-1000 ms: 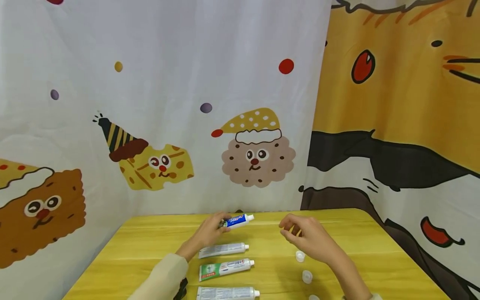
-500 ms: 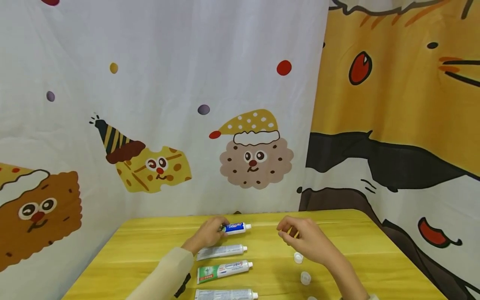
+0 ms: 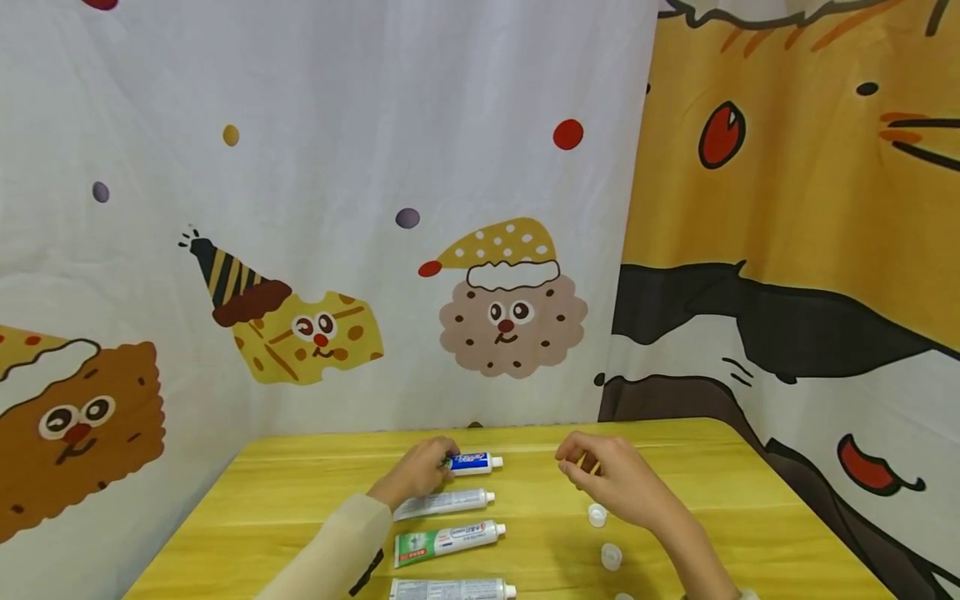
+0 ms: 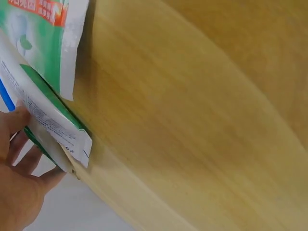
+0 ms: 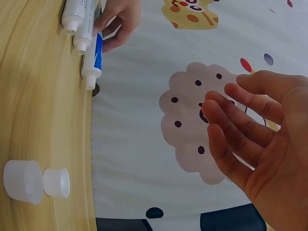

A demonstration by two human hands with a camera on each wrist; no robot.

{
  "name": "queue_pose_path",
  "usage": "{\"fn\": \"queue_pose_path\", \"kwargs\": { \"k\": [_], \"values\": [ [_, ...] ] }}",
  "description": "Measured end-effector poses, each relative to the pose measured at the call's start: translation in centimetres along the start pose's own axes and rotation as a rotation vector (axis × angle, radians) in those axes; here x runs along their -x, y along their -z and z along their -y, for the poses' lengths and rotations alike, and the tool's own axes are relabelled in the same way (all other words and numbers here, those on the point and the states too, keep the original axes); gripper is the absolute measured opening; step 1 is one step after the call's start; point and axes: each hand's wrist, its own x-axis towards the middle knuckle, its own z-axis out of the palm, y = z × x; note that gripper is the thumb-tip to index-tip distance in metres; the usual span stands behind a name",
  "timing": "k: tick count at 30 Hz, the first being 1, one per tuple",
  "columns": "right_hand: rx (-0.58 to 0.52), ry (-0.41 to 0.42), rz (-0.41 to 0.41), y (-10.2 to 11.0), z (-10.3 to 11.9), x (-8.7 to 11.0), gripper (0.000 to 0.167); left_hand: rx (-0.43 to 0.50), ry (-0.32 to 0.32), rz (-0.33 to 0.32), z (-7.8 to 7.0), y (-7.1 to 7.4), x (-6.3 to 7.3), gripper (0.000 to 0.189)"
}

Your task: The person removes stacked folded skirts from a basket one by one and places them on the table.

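Firstly, in the head view, we see the left hand holding a small blue-and-white soft toothpaste tube by its tail end, at the far part of the yellow wood-grain tabletop. The narrow white neck of this tube points toward the right hand, which is well apart from it and free, its fingers loosely bent. Nearer to us than the held tube, three more tubes lie in a row: a slim grey-and-white printed tube, a green-and-white tube, and a wide white tube with grey print, cut by the lower edge. Near the right hand we find a round white plastic cap, with a second white cap closer to us. Behind the tabletop there hangs a white cloth with cartoon prints.

In the left wrist view, the left hand shows at the lower left, among the flat tube ends; we cannot tell exactly how its fingertips meet the held tube.

In the right wrist view, we see the right hand with relaxed, gently curved fingers and nothing in its grasp. Two white caps rest on the tabletop, and the left hand is at the blue-and-white tube.
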Motion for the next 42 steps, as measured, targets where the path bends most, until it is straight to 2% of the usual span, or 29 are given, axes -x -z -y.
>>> {"fn": "queue_pose_path", "kwargs": {
  "k": [8,12,15,19,22,28,32,35,38,42],
  "values": [
    [-0.003,0.001,0.002,-0.4,0.1,-0.1,0.006,0.017,0.025,0.004,-0.3,0.1,0.6,0.033],
    [-0.008,0.007,0.002,-0.7,0.2,-0.2,0.005,0.046,0.044,0.016,-0.4,0.8,0.8,0.042],
    [-0.009,0.012,0.003,-0.9,0.3,-0.2,0.006,0.079,0.042,-0.01,-0.4,1.5,1.0,0.043],
    [0.005,0.012,0.017,-0.9,0.4,0.0,0.005,0.111,-0.011,-0.05,-1.0,2.5,1.6,0.039],
    [0.053,0.017,0.031,-0.8,0.1,0.1,0.005,0.112,-0.058,-0.043,-1.8,3.0,2.1,0.039],
    [0.218,0.039,0.057,-0.8,-1.6,-0.1,0.006,0.052,-0.15,0.029,-2.5,3.4,2.7,0.037],
    [0.303,0.048,0.112,-0.9,-3.0,-0.4,0.011,0.038,-0.161,0.098,-2.5,3.4,3.2,0.035],
    [0.322,0.03,0.187,-1.1,-4.0,-0.5,0.017,0.046,-0.135,0.146,-2.4,3.3,3.5,0.037],
    [0.296,-0.021,0.279,-1.3,-5.1,-0.5,0.024,0.061,-0.12,0.192,-2.3,3.1,3.7,0.04],
    [0.249,-0.093,0.355,-1.8,-6.4,-0.5,0.029,0.048,-0.124,0.213,-2.5,2.8,3.8,0.043]
  ]
}}
